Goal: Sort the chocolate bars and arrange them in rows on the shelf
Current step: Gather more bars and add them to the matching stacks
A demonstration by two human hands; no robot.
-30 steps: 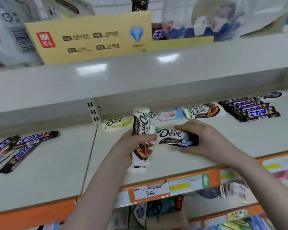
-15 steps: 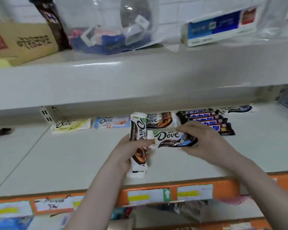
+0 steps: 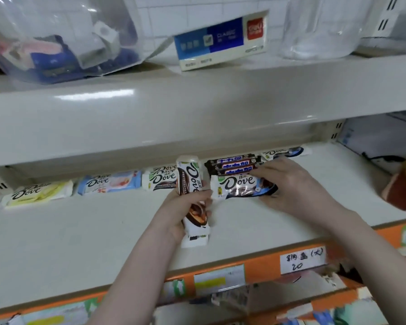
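At frame centre, the left hand (image 3: 185, 207) grips an upright Dove bar (image 3: 190, 184). The right hand (image 3: 293, 184) grips a sideways Dove bar (image 3: 239, 186) over the shelf (image 3: 80, 231).

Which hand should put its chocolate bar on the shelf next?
Probably the right hand: its blue bar already lies flat near the shelf; the left hand holds a brown bar upright.

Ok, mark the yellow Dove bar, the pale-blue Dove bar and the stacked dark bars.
Yellow Dove bar (image 3: 36, 193), head view, wrapper centre.
Pale-blue Dove bar (image 3: 109, 183), head view, wrapper centre.
Stacked dark bars (image 3: 232, 164), head view, label.

Both hands (image 3: 183, 212) (image 3: 291, 186) forward, fingers curled
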